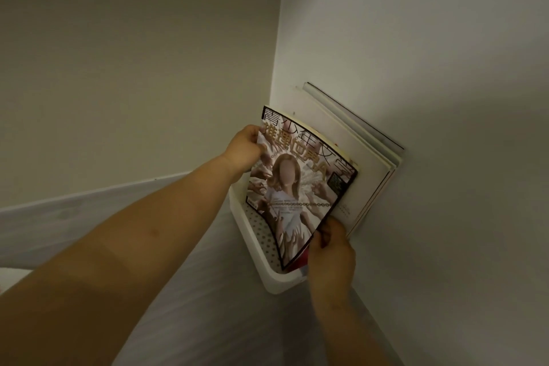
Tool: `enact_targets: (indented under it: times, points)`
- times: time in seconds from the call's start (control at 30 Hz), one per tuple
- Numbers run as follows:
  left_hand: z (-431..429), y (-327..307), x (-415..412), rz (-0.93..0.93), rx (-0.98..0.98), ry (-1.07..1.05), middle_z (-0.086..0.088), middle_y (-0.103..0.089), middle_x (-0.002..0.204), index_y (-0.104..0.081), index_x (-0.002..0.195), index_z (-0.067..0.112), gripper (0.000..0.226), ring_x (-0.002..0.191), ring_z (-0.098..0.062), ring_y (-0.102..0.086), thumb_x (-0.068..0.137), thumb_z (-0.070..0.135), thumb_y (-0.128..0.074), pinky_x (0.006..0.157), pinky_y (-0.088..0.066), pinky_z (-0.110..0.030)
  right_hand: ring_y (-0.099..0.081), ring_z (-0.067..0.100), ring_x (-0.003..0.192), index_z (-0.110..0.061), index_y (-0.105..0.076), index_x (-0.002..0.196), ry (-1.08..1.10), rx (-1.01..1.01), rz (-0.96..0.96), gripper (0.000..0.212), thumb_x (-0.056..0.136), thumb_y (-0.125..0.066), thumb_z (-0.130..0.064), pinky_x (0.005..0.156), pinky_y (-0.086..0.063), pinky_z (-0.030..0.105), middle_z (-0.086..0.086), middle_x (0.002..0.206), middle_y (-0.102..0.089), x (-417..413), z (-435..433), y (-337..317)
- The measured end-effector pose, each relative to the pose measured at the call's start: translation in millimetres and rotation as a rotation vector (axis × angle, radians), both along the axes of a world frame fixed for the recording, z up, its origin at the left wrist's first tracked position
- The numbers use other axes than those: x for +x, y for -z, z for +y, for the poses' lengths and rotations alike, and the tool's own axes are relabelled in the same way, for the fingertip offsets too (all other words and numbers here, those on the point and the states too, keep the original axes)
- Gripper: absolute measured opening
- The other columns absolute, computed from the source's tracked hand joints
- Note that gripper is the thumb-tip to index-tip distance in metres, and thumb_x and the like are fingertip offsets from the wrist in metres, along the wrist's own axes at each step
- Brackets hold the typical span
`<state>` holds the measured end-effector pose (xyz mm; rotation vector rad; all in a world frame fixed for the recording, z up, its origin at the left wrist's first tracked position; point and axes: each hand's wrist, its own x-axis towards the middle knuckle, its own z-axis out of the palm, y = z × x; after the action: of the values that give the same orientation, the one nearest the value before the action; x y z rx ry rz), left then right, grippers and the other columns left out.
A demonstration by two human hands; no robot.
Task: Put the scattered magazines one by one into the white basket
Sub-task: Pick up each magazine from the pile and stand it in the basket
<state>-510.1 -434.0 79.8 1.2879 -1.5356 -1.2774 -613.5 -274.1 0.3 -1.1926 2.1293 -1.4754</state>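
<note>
A white perforated basket [255,242] sits on the floor in the corner where two walls meet. Both my hands hold a magazine [300,187] with a figure in white on its cover, its lower end inside the basket. My left hand [245,149] grips the magazine's upper left edge. My right hand [331,252] pinches its lower right corner. Behind it, several pale magazines [365,163] stand in the basket, leaning against the right wall.
The left wall [133,68] and the right wall [430,68] close in the corner. A grey wood-look floor [208,306] runs under my arms, with a pale skirting [89,196] along the left wall.
</note>
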Motion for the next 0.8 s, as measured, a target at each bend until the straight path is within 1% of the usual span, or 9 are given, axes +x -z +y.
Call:
enact_targets:
  times: [0.13,0.2,0.3,0.4,0.5,0.57,0.63,0.7,0.8]
  points:
    - [-4,5,-6,0.006,0.003,0.088,-0.017,-0.055,0.126,-0.041,0.129,0.007,0.045,0.099,-0.025,-0.054,0.086,-0.005,-0.037,0.064,-0.047,-0.024,-0.062,0.027,0.094,-0.01,-0.052,0.121,0.01,-0.038,-0.052,0.033,0.089,-0.045,-0.002,0.074,-0.043,0.023,0.015,0.106,-0.067,4,0,3]
    - [-4,8,-10,-0.005,0.017,0.148,-0.012,-0.05,0.132,-0.034,0.135,0.016,0.049,0.109,-0.022,-0.052,0.089,0.0,-0.037,0.071,-0.049,-0.027,-0.06,0.021,0.089,-0.012,-0.051,0.121,0.005,-0.043,-0.08,0.034,0.089,-0.045,-0.002,0.073,-0.042,0.02,0.012,0.104,-0.067,5,1,4]
    - [-1,11,-16,-0.02,0.006,0.203,-0.013,-0.044,0.137,-0.023,0.14,0.016,0.06,0.123,-0.029,-0.044,0.087,-0.007,-0.037,0.096,-0.044,-0.041,-0.053,0.011,0.085,-0.016,-0.049,0.123,-0.027,-0.057,-0.118,0.038,0.089,-0.045,-0.001,0.071,-0.039,0.013,0.001,0.097,-0.061,4,3,5]
    - [3,11,-21,-0.016,0.007,0.219,-0.014,-0.041,0.14,-0.019,0.141,0.015,0.061,0.122,-0.027,-0.044,0.087,-0.006,-0.039,0.093,-0.042,-0.038,-0.054,-0.005,0.08,-0.018,-0.05,0.123,-0.037,-0.087,-0.15,0.041,0.087,-0.046,0.002,0.063,-0.038,-0.003,-0.016,0.09,-0.057,5,7,5]
    - [0,16,-19,-0.431,-0.078,0.155,-0.015,-0.035,0.144,-0.024,0.139,0.015,0.056,0.131,-0.031,-0.032,0.087,0.005,-0.042,0.11,-0.026,-0.044,-0.054,-0.021,0.08,-0.021,-0.05,0.121,-0.054,-0.119,-0.153,0.046,0.085,-0.044,0.007,0.063,-0.035,-0.008,-0.027,0.09,-0.052,4,12,5]
    - [1,18,-15,-0.5,-0.066,0.159,-0.016,-0.039,0.141,-0.029,0.135,0.011,0.049,0.126,-0.03,-0.038,0.088,0.005,-0.041,0.104,-0.033,-0.039,-0.056,-0.01,0.086,-0.022,-0.049,0.122,-0.072,-0.116,-0.153,0.047,0.085,-0.044,0.008,0.068,-0.037,-0.007,-0.018,0.095,-0.057,3,15,6]
    - [8,18,-13,-0.361,-0.019,0.173,-0.013,-0.052,0.121,-0.039,0.128,0.01,0.04,0.105,-0.021,-0.045,0.089,0.001,-0.038,0.072,-0.041,-0.026,-0.055,0.003,0.095,-0.017,-0.048,0.123,-0.074,-0.105,-0.155,0.045,0.085,-0.045,0.007,0.079,-0.038,0.0,-0.005,0.106,-0.056,3,19,6]
    - [19,15,-5,-0.291,-0.029,0.133,0.0,-0.052,0.105,-0.048,0.119,0.015,0.033,0.1,-0.016,-0.042,0.09,0.001,-0.037,0.057,-0.034,-0.024,-0.051,0.013,0.105,-0.012,-0.046,0.125,-0.057,-0.099,-0.127,0.043,0.086,-0.047,0.005,0.089,-0.036,0.01,-0.001,0.113,-0.051,3,24,6]
    - [41,16,21,-0.281,-0.087,0.093,-0.007,-0.043,0.138,-0.032,0.137,0.011,0.048,0.125,-0.022,-0.042,0.091,0.002,-0.04,0.081,-0.033,-0.017,-0.051,0.007,0.096,-0.018,-0.05,0.115,-0.046,-0.144,-0.105,0.037,0.085,-0.05,0.004,0.076,-0.032,-0.006,-0.008,0.106,-0.05,9,37,1]
